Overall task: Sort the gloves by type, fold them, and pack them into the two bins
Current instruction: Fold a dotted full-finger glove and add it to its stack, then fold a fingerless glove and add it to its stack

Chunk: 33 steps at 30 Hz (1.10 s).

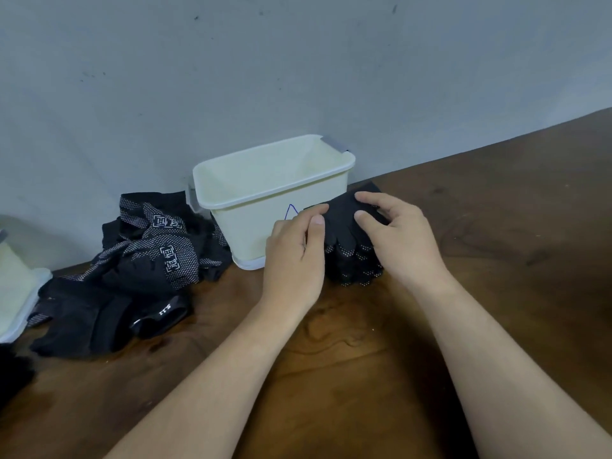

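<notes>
A folded stack of black dotted gloves (347, 250) lies on the wooden table just right of a cream bin (265, 187), which looks empty and has a blue mark on its front. My left hand (294, 256) grips the stack's left side, thumb on top. My right hand (394, 236) holds the right side with curled fingers over the top. A loose pile of black gloves (132, 270), some dotted with white logos, some plain with a striped cuff, lies to the left of the bin. A second cream bin (16, 286) shows partly at the left edge.
A grey wall (298, 77) stands right behind the bins. The brown wooden table (496, 260) stretches to the right and toward me. Something dark and fuzzy (13, 376) sits at the lower left edge.
</notes>
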Each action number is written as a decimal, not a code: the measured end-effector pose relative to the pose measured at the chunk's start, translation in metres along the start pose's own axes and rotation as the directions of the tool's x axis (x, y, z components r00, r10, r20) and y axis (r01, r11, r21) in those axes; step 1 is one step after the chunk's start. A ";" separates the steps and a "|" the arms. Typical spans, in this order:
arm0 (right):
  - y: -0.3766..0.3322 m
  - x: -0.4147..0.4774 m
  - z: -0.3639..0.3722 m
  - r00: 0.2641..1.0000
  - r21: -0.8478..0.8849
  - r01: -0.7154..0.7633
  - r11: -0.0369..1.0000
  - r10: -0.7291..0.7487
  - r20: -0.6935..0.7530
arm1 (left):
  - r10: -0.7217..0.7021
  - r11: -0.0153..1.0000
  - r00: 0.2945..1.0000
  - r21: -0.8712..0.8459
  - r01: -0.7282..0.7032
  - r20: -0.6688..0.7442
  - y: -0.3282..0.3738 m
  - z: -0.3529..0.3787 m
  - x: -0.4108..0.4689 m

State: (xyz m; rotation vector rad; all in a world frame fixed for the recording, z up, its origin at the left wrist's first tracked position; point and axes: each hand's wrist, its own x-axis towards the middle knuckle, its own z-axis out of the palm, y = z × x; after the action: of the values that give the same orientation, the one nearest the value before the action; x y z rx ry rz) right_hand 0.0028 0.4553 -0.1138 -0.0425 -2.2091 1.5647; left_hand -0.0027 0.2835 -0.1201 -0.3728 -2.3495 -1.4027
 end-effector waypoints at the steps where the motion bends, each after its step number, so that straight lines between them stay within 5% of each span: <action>1: -0.001 0.000 0.000 1.000 -0.034 0.005 0.999 -0.005 -0.003 | 0.006 0.999 1.000 0.031 -0.007 0.005 0.000 0.000 0.001; 9: 0.007 -0.005 0.010 0.996 -0.448 0.084 0.890 -0.081 0.025 | -0.019 0.958 0.996 0.287 -0.006 0.084 -0.022 0.006 0.002; 16: 0.011 -0.007 0.010 0.953 -0.566 0.185 0.803 -0.287 -0.096 | 0.017 0.963 0.999 0.268 -0.025 0.032 -0.024 0.002 -0.005; 23: -0.005 -0.042 0.033 0.845 -0.507 0.489 0.710 -0.529 0.076 | 0.072 0.942 0.997 0.330 -0.060 -0.026 -0.037 -0.048 -0.042; 33: -0.025 -0.094 0.107 0.795 -0.297 0.599 0.744 -0.508 0.331 | 0.030 0.863 0.994 0.504 0.025 -0.102 -0.079 -0.183 -0.117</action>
State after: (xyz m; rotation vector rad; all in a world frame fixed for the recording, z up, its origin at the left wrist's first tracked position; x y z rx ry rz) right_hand 0.0550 0.3252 -0.1510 0.6626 -2.3647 0.8157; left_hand 0.1032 0.0813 -0.1557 -0.1434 -2.5044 -0.7278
